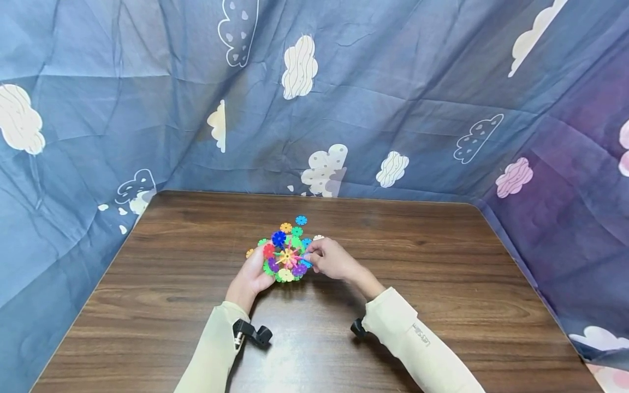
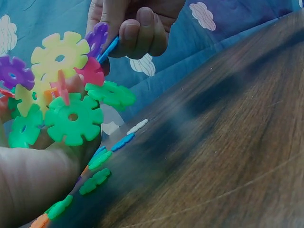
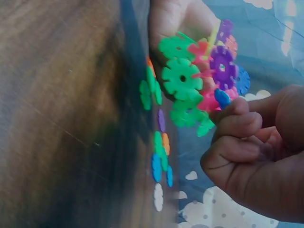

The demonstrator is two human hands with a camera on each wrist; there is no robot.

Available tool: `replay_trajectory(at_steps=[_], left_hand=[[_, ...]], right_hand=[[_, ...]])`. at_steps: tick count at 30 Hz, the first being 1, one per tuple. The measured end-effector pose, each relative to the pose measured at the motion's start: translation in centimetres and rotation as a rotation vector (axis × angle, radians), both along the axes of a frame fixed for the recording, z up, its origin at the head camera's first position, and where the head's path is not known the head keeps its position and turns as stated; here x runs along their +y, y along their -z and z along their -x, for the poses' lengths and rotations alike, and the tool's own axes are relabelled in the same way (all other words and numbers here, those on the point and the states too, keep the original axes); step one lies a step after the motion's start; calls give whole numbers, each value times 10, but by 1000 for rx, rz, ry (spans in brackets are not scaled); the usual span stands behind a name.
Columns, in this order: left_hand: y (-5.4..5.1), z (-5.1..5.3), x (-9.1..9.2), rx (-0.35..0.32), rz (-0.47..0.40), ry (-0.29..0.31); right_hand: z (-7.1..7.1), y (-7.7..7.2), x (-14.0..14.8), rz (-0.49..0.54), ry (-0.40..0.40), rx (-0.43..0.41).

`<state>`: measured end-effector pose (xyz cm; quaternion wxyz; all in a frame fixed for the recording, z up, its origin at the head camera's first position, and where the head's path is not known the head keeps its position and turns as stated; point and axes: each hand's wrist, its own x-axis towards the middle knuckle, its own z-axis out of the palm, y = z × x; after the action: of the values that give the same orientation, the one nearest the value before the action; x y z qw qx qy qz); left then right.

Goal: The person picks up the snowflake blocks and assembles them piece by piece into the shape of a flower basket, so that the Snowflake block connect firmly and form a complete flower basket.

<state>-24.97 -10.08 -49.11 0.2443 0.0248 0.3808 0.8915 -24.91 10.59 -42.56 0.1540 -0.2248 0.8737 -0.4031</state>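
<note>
My left grip (image 1: 254, 269) holds the multicoloured cluster of notched plastic discs (image 1: 287, 256); to its right, my right grip (image 1: 335, 260) pinches a blue plastic disc (image 3: 222, 98). A too strong push may scatter the cluster over the brown wooden counter (image 1: 442, 262) below.

in the head view, the left arm (image 1: 212, 344) enters at seven o'clock, the right arm (image 1: 417, 338) at five. the left hand (image 1: 254, 272) is cupped; the right hand (image 1: 336, 260), at its three o'clock, pinches, fingers (image 3: 248, 124) bent.
</note>
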Motion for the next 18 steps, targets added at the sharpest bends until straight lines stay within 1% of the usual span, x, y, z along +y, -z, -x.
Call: replay_trajectory(at_steps=[7, 14, 18], left_hand=[[-3, 1, 0, -4, 36, -29], [-3, -1, 2, -35, 115, -40], [-2, -1, 1, -35, 123, -33]], right_hand=[[-5, 6, -7, -7, 78, 53], [-10, 7, -11, -67, 98, 83], [-13, 8, -12, -72, 117, 84]])
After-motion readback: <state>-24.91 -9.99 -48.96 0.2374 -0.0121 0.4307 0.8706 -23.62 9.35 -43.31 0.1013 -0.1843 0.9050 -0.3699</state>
